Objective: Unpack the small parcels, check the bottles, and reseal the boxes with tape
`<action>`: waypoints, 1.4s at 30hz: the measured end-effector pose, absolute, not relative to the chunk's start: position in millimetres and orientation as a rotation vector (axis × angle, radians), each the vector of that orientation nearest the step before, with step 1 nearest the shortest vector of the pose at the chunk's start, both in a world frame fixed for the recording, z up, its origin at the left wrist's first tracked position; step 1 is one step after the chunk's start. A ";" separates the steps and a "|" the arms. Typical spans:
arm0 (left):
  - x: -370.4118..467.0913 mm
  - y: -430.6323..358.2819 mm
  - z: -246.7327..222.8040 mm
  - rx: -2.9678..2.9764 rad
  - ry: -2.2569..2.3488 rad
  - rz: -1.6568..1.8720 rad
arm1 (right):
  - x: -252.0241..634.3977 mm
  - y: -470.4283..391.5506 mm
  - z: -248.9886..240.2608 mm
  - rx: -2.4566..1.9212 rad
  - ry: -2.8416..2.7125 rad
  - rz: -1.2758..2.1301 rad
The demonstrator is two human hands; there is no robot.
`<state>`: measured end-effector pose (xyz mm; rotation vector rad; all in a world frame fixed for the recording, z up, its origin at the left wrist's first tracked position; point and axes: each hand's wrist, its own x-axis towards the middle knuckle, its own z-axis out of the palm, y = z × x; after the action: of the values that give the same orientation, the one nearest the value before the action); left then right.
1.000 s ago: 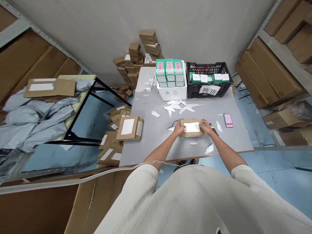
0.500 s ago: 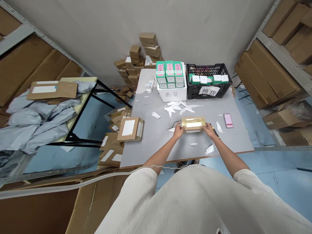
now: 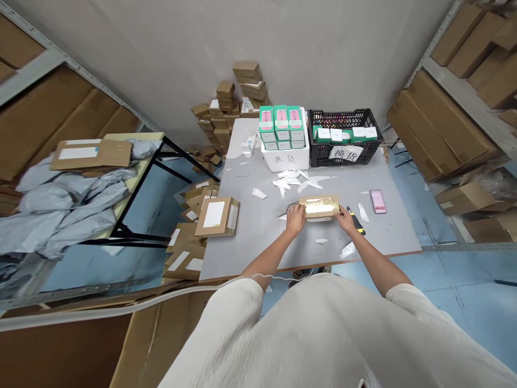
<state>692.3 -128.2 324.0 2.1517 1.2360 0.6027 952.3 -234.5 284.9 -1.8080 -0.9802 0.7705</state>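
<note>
A small cardboard box (image 3: 319, 215) with shiny tape and a white label on top is between my hands over the table (image 3: 258, 245). My left hand (image 3: 296, 218) grips its left end, fingers closed over the edge. At the opposite end, my right hand (image 3: 344, 219) pinches the box's right side. A black and yellow utility knife (image 3: 356, 222) lies just beyond my right hand. Close to my left hand is a thin dark object, partly covered, with a white scrap. Torn white paper scraps (image 3: 287, 182) are scattered behind the box.
A white bin (image 3: 286, 160) with green boxes (image 3: 281, 124) and a black crate (image 3: 343, 156) stand at the table's back. A cardboard parcel (image 3: 217, 216) sits left, a phone (image 3: 378, 201) right. Grey bags (image 3: 72, 196) cover a side table. A white cable (image 3: 161, 299) crosses near my left arm.
My left hand has shifted its hold further over the box's left end. The box has moved slightly left, and more of the utility knife shows beside my right hand.
</note>
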 end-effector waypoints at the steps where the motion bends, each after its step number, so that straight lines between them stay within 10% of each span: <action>1: 691.0 -127.9 326.5 2.151 1.269 0.590 | 950.1 -232.6 287.1 -1.802 -0.988 0.754; 25: 605.4 -117.8 370.8 1.948 1.255 0.917 | 824.6 -167.7 335.8 -1.664 -1.156 0.866; 42: 720.0 -148.9 356.1 2.075 1.060 0.817 | 935.9 -220.6 336.8 -1.782 -1.080 0.678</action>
<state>720.0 -148.9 356.1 2.0745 1.0600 0.8171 935.9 -220.6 336.8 -1.7824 -1.0802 0.6778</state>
